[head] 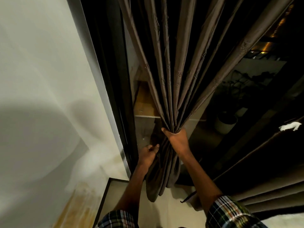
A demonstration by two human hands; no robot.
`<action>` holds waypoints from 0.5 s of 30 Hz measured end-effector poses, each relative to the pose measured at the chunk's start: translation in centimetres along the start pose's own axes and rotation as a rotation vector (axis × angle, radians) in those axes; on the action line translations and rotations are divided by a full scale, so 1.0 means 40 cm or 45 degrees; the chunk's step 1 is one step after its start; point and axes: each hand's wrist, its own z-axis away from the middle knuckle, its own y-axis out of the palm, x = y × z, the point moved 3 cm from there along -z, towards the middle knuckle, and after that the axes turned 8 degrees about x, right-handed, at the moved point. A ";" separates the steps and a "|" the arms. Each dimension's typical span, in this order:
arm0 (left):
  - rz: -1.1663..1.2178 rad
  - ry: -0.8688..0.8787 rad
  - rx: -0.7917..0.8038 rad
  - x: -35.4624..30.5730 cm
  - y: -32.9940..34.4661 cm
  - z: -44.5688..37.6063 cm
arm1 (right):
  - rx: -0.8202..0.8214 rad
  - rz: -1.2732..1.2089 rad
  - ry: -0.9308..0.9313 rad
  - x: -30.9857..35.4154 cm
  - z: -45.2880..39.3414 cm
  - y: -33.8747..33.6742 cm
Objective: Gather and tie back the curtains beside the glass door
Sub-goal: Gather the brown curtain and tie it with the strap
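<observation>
A brown pleated curtain (171,66) hangs in front of the dark glass door (256,76) and is drawn together into one bunch at mid height. My right hand (176,137) grips that bunch, thumb on the left and fingers wrapped round the right side. Just below and to the left, my left hand (148,153) pinches a fold of the curtain's lower part. The gathered tail (158,181) hangs down between my forearms. No tie-back is visible.
A white wall (49,79) runs along the left, meeting the black door frame (113,112). Behind the glass stand a white pot with a plant (225,124) and a wooden shelf (144,102). A dark-framed panel (105,195) leans below left. More curtain folds (255,191) lie at right.
</observation>
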 end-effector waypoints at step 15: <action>0.533 -0.125 -0.011 0.038 0.110 -0.120 | 0.200 -0.096 0.086 -0.034 -0.044 -0.025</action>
